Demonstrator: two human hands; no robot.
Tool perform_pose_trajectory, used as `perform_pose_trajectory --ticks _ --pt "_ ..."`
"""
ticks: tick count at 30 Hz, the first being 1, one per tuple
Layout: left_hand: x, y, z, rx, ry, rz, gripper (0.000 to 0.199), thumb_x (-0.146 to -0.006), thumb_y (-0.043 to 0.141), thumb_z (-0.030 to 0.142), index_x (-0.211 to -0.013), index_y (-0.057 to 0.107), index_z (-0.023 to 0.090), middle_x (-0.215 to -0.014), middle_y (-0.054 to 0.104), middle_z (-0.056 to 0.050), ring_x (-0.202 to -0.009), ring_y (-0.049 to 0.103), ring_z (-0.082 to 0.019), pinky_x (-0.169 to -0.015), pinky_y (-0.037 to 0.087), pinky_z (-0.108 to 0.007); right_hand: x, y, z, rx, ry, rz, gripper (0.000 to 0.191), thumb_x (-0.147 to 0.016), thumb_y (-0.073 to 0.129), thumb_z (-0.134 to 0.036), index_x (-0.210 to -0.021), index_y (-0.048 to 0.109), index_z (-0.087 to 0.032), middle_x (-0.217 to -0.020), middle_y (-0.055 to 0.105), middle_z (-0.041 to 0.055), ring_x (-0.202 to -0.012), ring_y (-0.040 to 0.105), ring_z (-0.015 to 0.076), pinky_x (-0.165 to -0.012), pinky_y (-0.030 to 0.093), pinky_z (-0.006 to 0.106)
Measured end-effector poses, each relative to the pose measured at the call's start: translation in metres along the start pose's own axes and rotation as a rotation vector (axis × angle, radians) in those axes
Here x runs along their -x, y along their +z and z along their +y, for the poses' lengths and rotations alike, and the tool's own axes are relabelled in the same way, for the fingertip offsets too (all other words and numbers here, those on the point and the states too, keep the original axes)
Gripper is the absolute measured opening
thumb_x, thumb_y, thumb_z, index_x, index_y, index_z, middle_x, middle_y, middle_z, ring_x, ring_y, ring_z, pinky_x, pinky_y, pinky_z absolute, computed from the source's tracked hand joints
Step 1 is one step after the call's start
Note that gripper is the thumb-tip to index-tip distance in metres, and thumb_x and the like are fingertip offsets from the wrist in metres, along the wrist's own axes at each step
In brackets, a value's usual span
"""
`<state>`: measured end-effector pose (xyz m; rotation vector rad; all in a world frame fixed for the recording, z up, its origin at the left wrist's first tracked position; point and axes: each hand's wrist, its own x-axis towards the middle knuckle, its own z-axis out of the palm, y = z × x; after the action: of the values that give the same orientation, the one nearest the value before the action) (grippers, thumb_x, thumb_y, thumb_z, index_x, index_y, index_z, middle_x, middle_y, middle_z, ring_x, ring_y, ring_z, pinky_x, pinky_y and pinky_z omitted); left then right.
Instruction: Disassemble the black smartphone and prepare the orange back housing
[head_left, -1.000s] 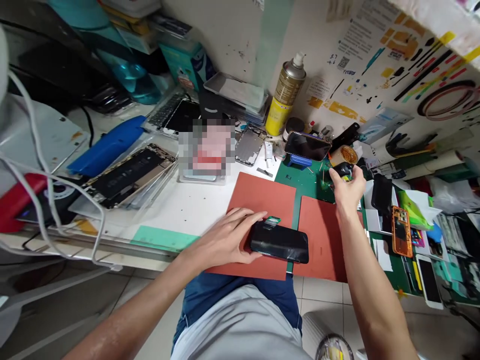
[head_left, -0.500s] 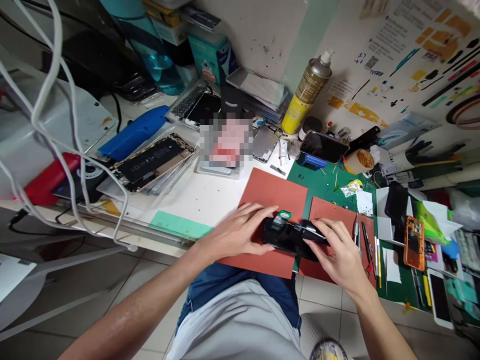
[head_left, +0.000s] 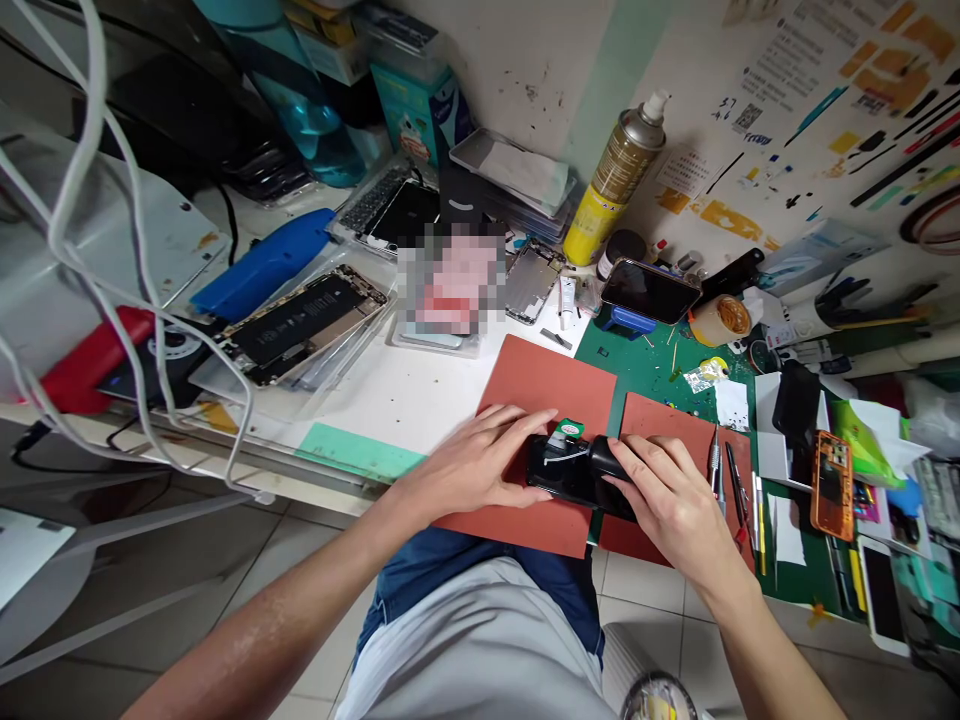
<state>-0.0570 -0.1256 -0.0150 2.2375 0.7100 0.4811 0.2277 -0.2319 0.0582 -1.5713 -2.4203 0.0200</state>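
A black phone-like slab (head_left: 564, 484) lies on the reddish-brown mats, its glossy face up. At its left end my left hand (head_left: 484, 465) grips it between thumb and fingers. My right hand (head_left: 679, 500) is closed around a rounded black object (head_left: 609, 458) over the slab's right part; its exact kind is unclear. A thin pale strip (head_left: 564, 459) runs leftward from near this object across the slab. A green tab (head_left: 568, 430) stands at the slab's far edge. The slab's right end is hidden behind my right hand.
An opened phone (head_left: 304, 325) rests on clear plastic at left, near white cables (head_left: 90, 150). A yellow spray can (head_left: 615, 180) and a propped phone (head_left: 651, 290) stand at the back. Tweezers (head_left: 716, 468), an orange phone frame (head_left: 832, 487) and a white phone (head_left: 883, 595) lie rightward.
My right hand has rolled over the black object, fingers now lying across its top. The thin pale strip shows more plainly over the slab. My left hand keeps its place.
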Motion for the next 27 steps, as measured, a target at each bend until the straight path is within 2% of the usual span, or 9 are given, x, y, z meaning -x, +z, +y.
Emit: perform_pose_trajectory --ticks 4,11,15,19,22,25,27 --pt "0.001 -0.001 0.002 -0.007 -0.002 -0.003 0.097 -0.092 0.084 0.054 -0.169 0.031 0.029 -0.151 0.067 -0.013 -0.136 0.062 -0.035 -0.114 0.049 -0.051 0.0 0.0 0.0 0.003 -0.001 0.008 0.065 -0.105 0.067 -0.011 -0.167 0.048 -0.02 -0.134 0.074 0.0152 -0.11 0.064 0.0331 -0.092 0.064 0.05" --pt "0.0 -0.002 0.001 0.001 0.005 0.0 0.098 -0.092 0.083 0.054 -0.171 0.029 0.03 -0.15 0.068 -0.013 -0.135 0.063 -0.036 -0.114 0.05 -0.053 0.001 0.0 0.0 -0.029 0.022 0.015 0.068 -0.108 0.062 -0.015 -0.171 0.042 -0.03 -0.134 0.076 0.0131 -0.108 0.068 0.0337 -0.09 0.066 0.054" --pt "0.0 -0.003 0.002 -0.001 -0.004 -0.005 0.098 -0.092 0.085 0.053 -0.169 0.031 0.03 -0.15 0.067 -0.013 -0.135 0.063 -0.036 -0.114 0.05 -0.053 0.002 0.0 0.0 -0.029 0.021 0.005 0.071 -0.108 0.062 -0.013 -0.173 0.039 -0.031 -0.136 0.075 0.0131 -0.109 0.067 0.0341 -0.092 0.066 0.054" --pt "-0.002 -0.005 0.004 0.011 -0.013 -0.014 0.095 -0.091 0.086 0.052 -0.167 0.033 0.032 -0.149 0.068 -0.012 -0.135 0.063 -0.036 -0.113 0.051 -0.053 0.003 0.003 0.001 -0.062 0.052 0.003 0.064 -0.108 0.064 -0.016 -0.168 0.046 -0.031 -0.135 0.075 0.0127 -0.111 0.066 0.034 -0.095 0.064 0.055" --pt "-0.002 -0.006 0.004 0.01 -0.003 -0.015 0.092 -0.092 0.084 0.052 -0.166 0.034 0.031 -0.147 0.068 -0.013 -0.133 0.063 -0.037 -0.11 0.052 -0.053 0.007 0.004 0.003 -0.194 0.163 0.066 0.053 -0.107 0.07 -0.024 -0.158 0.059 -0.032 -0.128 0.077 0.0114 -0.11 0.068 0.0333 -0.095 0.062 0.055" --pt "-0.001 -0.007 0.003 0.007 0.002 -0.018 0.091 -0.092 0.084 0.053 -0.166 0.035 0.031 -0.145 0.067 -0.014 -0.13 0.064 -0.037 -0.107 0.055 -0.052 0.017 0.003 0.009 -0.394 0.391 0.149 0.047 -0.1 0.081 -0.036 -0.145 0.068 -0.031 -0.124 0.077 0.0098 -0.11 0.072 0.0319 -0.093 0.063 0.051" --pt "0.0 -0.008 0.002 0.011 -0.001 -0.023 0.09 -0.092 0.085 0.051 -0.165 0.037 0.032 -0.144 0.065 -0.013 -0.129 0.065 -0.036 -0.107 0.055 -0.05 0.021 0.002 0.018 -0.532 0.564 0.241 0.051 -0.094 0.087 -0.042 -0.141 0.071 -0.03 -0.128 0.078 0.0096 -0.113 0.074 0.0318 -0.094 0.064 0.049"
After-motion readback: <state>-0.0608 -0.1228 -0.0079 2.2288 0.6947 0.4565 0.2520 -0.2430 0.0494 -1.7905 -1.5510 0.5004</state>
